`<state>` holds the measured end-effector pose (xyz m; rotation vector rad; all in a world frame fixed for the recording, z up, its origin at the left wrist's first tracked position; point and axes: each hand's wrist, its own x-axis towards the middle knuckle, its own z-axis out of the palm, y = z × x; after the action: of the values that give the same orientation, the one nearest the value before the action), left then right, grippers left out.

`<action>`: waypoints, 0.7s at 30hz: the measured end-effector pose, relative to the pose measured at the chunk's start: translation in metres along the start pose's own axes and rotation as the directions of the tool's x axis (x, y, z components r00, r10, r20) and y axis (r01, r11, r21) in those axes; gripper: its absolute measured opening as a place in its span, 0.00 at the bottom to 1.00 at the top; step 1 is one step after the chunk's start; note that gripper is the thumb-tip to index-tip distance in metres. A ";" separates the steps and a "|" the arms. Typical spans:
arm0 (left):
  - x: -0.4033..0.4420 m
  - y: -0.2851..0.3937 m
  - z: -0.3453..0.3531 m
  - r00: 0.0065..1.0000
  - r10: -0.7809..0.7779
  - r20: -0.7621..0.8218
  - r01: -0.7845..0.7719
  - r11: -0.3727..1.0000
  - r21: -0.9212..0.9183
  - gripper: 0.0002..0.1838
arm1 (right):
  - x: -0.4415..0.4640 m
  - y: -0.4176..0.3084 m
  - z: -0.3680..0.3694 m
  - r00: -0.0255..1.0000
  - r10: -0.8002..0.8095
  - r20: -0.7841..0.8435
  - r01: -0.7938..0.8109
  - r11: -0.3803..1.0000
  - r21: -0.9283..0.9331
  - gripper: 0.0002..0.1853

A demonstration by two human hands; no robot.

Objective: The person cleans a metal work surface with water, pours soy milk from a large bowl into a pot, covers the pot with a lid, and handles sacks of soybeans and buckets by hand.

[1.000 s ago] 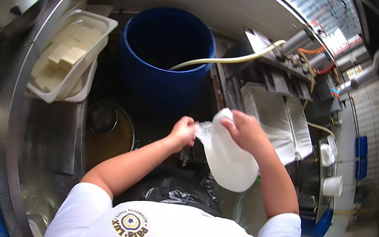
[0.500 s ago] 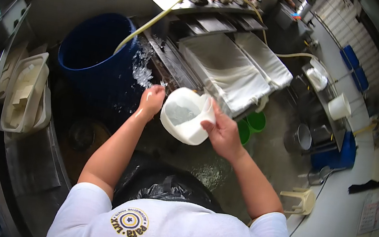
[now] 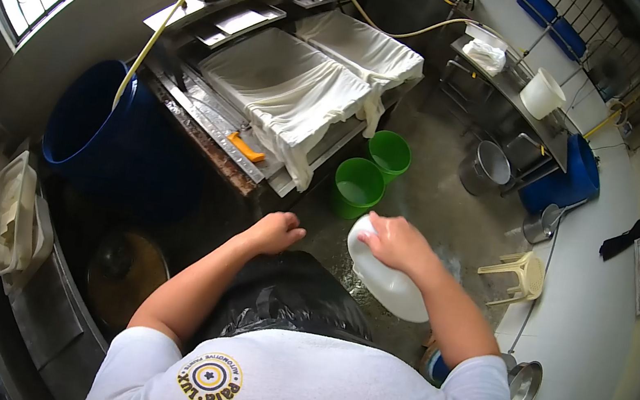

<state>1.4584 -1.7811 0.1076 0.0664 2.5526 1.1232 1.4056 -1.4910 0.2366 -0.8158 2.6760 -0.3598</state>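
Observation:
My right hand grips a white plastic container by its upper edge; the container hangs tilted over the wet floor, and its inside is mostly hidden. In front of my body is my left hand, with its fingers curled and nothing visible in them. Two green buckets stand on the floor just beyond my hands. White cloths cover the trays on the metal press table, where an orange-handled tool lies near the front edge.
A blue barrel with a yellow hose is at the left. Nearer are stacked tubs and a round pot. To the right are a metal pot, a cream stool and a white bucket.
The view has swung right, bringing the green buckets and press table closer to the middle. Splashing water has gone. The container has moved away from my left hand and tipped downward.

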 end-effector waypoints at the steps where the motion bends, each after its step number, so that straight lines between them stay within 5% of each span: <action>1: 0.021 0.012 0.003 0.991 0.119 -0.061 -0.117 0.993 0.034 0.24 | 0.007 -0.002 -0.020 0.997 -0.062 -0.034 0.062 0.998 -0.028 0.24; 5: 0.131 0.059 -0.011 0.877 0.411 -0.250 -0.414 0.909 0.041 0.24 | 0.049 -0.030 -0.107 0.972 -0.226 -0.071 0.205 0.953 -0.224 0.22; 7: 0.179 0.078 -0.040 0.865 0.427 -0.263 -0.438 0.899 0.017 0.24 | 0.073 -0.034 -0.141 0.968 -0.232 -0.098 0.195 0.936 -0.292 0.21; 9: 0.200 0.099 -0.078 0.833 0.452 -0.319 -0.386 0.888 0.251 0.24 | 0.087 -0.040 -0.172 0.956 -0.230 -0.184 0.165 0.935 -0.315 0.21; 10: 0.214 0.085 -0.085 0.789 0.432 -0.437 -0.328 0.897 0.295 0.23 | 0.090 -0.040 -0.182 0.959 -0.219 -0.180 0.152 0.934 -0.324 0.21; 12: 0.240 0.071 -0.109 0.869 0.354 -0.345 -0.137 0.844 0.519 0.22 | 0.101 -0.037 -0.201 0.945 -0.126 -0.301 0.104 0.991 -0.090 0.24; 15: 0.276 0.020 -0.105 0.927 0.247 -0.282 -0.096 0.884 0.458 0.19 | 0.116 0.000 -0.200 0.830 -0.246 -0.500 0.259 0.965 -0.043 0.31; 21: 0.284 0.029 -0.108 0.989 0.001 -0.149 0.056 0.923 0.379 0.15 | 0.117 0.026 -0.193 0.925 -0.060 -0.374 0.123 0.981 0.147 0.30</action>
<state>1.1535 -1.7857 0.1118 0.0449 2.8614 0.6218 1.2291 -1.5090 0.3787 -0.8989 2.8968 -0.8264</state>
